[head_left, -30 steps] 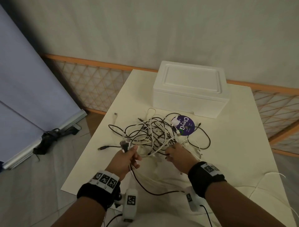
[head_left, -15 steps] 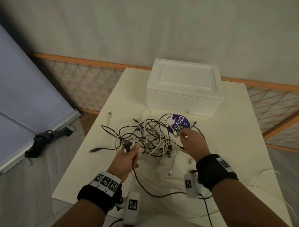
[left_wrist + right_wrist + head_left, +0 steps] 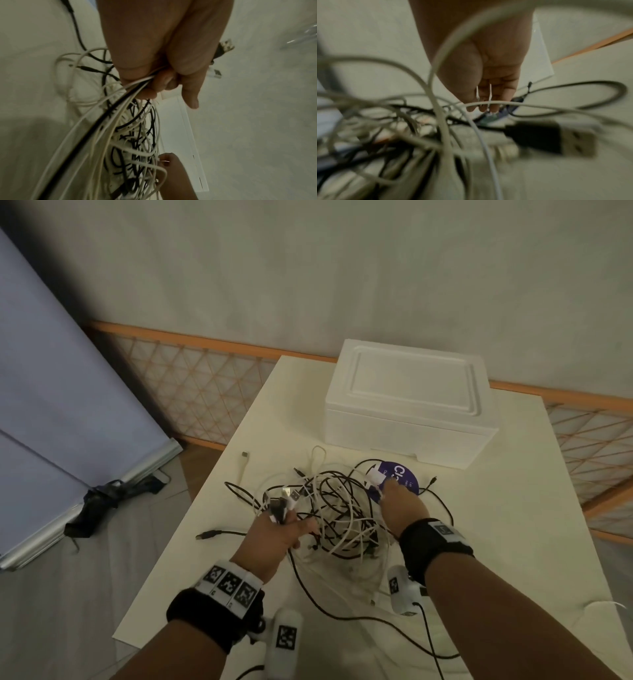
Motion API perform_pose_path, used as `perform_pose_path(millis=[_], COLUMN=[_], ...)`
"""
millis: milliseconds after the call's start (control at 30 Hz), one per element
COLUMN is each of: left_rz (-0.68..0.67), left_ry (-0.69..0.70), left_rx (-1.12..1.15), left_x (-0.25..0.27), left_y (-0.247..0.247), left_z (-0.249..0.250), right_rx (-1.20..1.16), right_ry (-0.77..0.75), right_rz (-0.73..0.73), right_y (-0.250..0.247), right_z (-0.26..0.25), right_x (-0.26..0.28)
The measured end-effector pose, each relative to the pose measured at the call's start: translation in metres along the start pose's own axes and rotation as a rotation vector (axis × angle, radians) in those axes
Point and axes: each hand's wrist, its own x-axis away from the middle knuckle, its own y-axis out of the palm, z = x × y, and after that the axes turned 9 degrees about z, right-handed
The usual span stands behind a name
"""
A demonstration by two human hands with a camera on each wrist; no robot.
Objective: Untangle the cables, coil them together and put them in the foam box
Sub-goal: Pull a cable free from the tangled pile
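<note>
L hand point(image 3: 279, 534) grip clamped on cables point(image 3: 337, 508) | R hand point(image 3: 404, 505) fingers straight, at tangle's far edge nr foam box point(image 3: 411, 405)

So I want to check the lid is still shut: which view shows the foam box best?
The head view: the foam box sits whole at the table's far end, lid on. The left wrist view catches only a white edge, the right wrist view a white sliver behind the right hand.

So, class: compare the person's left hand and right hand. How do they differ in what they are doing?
The left hand is curled round a bunch of cable ends; the right hand reaches farther, toward the purple disc. Its grip is unclear. Both work at the cable tangle.
</note>
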Motion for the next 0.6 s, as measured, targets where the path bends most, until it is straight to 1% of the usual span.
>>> perform_pose_path(millis=[67,100,133,167,233,300,333,400,433,467,500,533,567,600], left_rz=[0.081,0.109,0.123,0.118,0.070,0.028,0.004,-0.011,-0.013,-0.003,0.015,0.045,0.047,0.021], left_ry=[0.053,0.076,0.114,0.159,0.265,0.368,0.422,0.497,0.523,0.547,0.546,0.520,0.477,0.444], left_rx=[-0.011,-0.020,-0.025,-0.049,-0.094,-0.135,-0.125,-0.116,-0.121,-0.128,-0.137,-0.108,-0.033,0.074], left_x=[-0.005,-0.005,-0.007,-0.009,-0.011,-0.004,-0.003,-0.001,0.002,0.002,0.004,0.006,0.010,0.014], left_y=[0.004,0.007,0.011,0.016,0.030,0.045,0.051,0.056,0.057,0.057,0.055,0.053,0.051,0.049], left_z=[0.015,0.027,0.037,0.046,0.064,0.084,0.091,0.099,0.101,0.100,0.100,0.100,0.102,0.106], right_rx=[-0.129,-0.178,-0.221,-0.263,-0.324,-0.368,-0.391,-0.484,-0.580,-0.731,-0.920,-1.077,-1.131,-1.066], right_ry=[-0.041,-0.084,-0.160,-0.257,-0.454,-0.612,-0.656,-0.675,-0.663,-0.634,-0.594,-0.552,-0.511,-0.479], right_rz=[0.105,0.177,0.250,0.317,0.400,0.422,0.408,0.329,0.282,0.217,0.137,0.087,0.081,0.097], right_y=[-0.021,-0.036,-0.051,-0.067,-0.098,-0.126,-0.137,-0.155,-0.161,-0.164,-0.165,-0.161,-0.157,-0.151], right_z=[-0.006,-0.011,-0.017,-0.025,-0.043,-0.061,-0.070,-0.082,-0.087,-0.089,-0.090,-0.091,-0.091,-0.092], right_x=[0.003,0.005,0.007,0.010,0.022,0.037,0.044,0.061,0.067,0.072,0.076,0.077,0.076,0.074])
